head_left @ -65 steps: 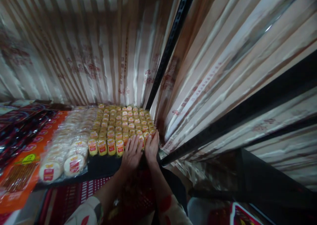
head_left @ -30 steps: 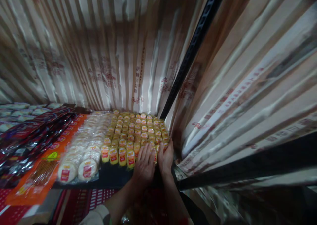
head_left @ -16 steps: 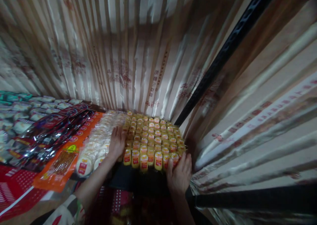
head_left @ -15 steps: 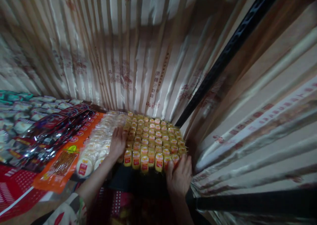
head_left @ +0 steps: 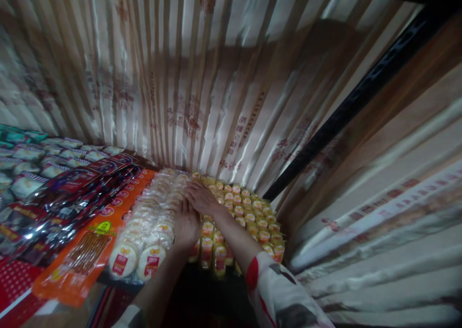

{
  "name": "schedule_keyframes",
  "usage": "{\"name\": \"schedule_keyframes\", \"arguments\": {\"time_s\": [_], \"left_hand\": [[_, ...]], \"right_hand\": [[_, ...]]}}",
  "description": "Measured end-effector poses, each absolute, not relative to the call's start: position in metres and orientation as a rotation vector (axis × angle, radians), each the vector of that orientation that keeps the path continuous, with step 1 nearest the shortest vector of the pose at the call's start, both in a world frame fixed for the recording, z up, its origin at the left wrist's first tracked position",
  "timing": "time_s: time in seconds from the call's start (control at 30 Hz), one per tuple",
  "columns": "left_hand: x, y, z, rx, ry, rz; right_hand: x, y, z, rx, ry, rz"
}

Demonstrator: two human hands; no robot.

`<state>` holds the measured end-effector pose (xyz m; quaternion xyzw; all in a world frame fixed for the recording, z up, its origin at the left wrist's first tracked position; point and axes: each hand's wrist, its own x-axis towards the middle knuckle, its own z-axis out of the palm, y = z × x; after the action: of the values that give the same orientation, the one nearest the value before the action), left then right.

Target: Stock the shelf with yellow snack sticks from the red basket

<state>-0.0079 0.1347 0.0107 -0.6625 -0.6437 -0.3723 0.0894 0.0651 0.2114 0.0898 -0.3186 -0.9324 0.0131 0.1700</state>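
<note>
My left hand [head_left: 186,226] lies against the seam between white round wrapped crackers [head_left: 144,232] and rows of small yellow-wrapped snack packs [head_left: 249,217]. Its fingers point away from me, with the tips partly behind the other hand. My right hand [head_left: 202,198] reaches across from the right, fingers stretched out flat at the back of the same seam and touching the cracker wrappers. Neither hand shows anything gripped. The front crackers and yellow packs have red labels; my forearms cover some of the yellow ones.
Left of the crackers lies an orange snack bag [head_left: 90,241] with brown sticks. Beyond it are dark shiny packets [head_left: 65,208] and white wrapped packets [head_left: 29,183]. A pale printed pleated curtain [head_left: 202,78] stands behind, with a dark pole [head_left: 346,97] slanting at right.
My right hand has left the front right corner of the yellow packs and crossed left beside my left hand. My left hand stays at the seam. The view has shifted slightly.
</note>
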Motion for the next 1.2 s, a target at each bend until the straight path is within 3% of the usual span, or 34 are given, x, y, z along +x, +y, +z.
{"name": "schedule_keyframes", "arguments": {"time_s": [0.43,0.83,1.2], "left_hand": [[-0.001,0.134,0.014,-1.858,-2.016,-1.306],[0.011,0.136,0.008,-1.854,-1.889,-1.499],[0.011,0.13,0.023,-1.874,-2.139,-1.577]], "right_hand": [[0.063,0.24,0.079,-0.909,-2.852,-0.219],[0.074,0.251,0.075,-0.894,-2.862,-0.158],[0.081,0.249,0.086,-0.854,-2.908,-0.164]]}}
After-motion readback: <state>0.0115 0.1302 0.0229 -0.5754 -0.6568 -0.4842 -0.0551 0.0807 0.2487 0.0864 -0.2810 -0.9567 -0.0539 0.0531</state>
